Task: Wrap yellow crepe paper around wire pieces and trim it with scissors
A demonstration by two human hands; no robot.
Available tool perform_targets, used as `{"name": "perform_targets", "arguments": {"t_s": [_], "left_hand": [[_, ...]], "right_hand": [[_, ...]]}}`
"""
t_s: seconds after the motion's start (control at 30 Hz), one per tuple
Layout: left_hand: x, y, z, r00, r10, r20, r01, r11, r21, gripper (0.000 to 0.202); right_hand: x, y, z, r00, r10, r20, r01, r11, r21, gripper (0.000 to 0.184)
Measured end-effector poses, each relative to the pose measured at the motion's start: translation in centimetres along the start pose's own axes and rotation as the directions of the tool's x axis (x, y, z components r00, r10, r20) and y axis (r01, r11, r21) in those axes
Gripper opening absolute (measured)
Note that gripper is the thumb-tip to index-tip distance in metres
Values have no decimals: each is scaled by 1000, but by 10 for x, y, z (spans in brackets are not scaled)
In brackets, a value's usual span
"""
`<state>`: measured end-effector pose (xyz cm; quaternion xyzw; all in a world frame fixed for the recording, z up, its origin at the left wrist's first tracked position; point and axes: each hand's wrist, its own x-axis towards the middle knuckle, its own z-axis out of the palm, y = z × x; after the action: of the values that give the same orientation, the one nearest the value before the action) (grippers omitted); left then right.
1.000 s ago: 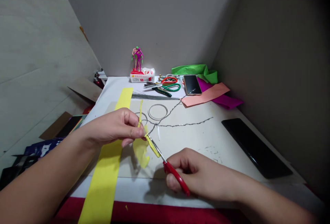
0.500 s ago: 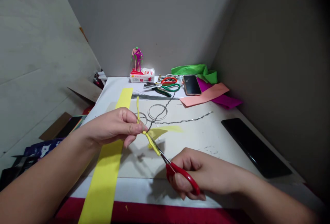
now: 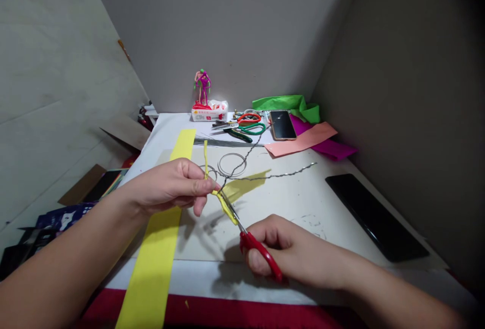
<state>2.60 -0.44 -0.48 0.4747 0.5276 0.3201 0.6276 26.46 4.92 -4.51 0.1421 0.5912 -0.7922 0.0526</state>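
2 hands [image 3: 227, 228] show at the near side, with 1 pair of red-handled scissors [image 3: 261, 255] in the right one. At the far side of the table [image 3: 174, 122] are 2 more pairs of scissors, orange-handled [image 3: 249, 118] and green-handled [image 3: 254, 128], plus 1 phone [image 3: 283, 125], 1 tissue box [image 3: 209, 114] and 1 wire figure [image 3: 202, 88]. The table also carries 2 wire rings [image 3: 232, 165], 1 long yellow paper strip [image 3: 151, 273], 1 yellow paper scrap [image 3: 246, 187], 3 other paper sheets, green [image 3: 286, 102], salmon [image 3: 303, 139] and magenta [image 3: 333, 149], and 1 black panel [image 3: 375, 215] to the right.

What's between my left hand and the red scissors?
A narrow yellow paper strip, pinched by your left hand and reaching the blades of the red scissors, as the head view shows.
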Motion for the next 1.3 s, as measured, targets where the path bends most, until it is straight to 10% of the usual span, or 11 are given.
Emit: {"name": "perform_targets", "arguments": {"t_s": [1.3], "left_hand": [[23,-18,2,987,-121,-109,99,977,-189,39]], "right_hand": [[19,16,0,986,-14,-165,20,999,40,47]]}}
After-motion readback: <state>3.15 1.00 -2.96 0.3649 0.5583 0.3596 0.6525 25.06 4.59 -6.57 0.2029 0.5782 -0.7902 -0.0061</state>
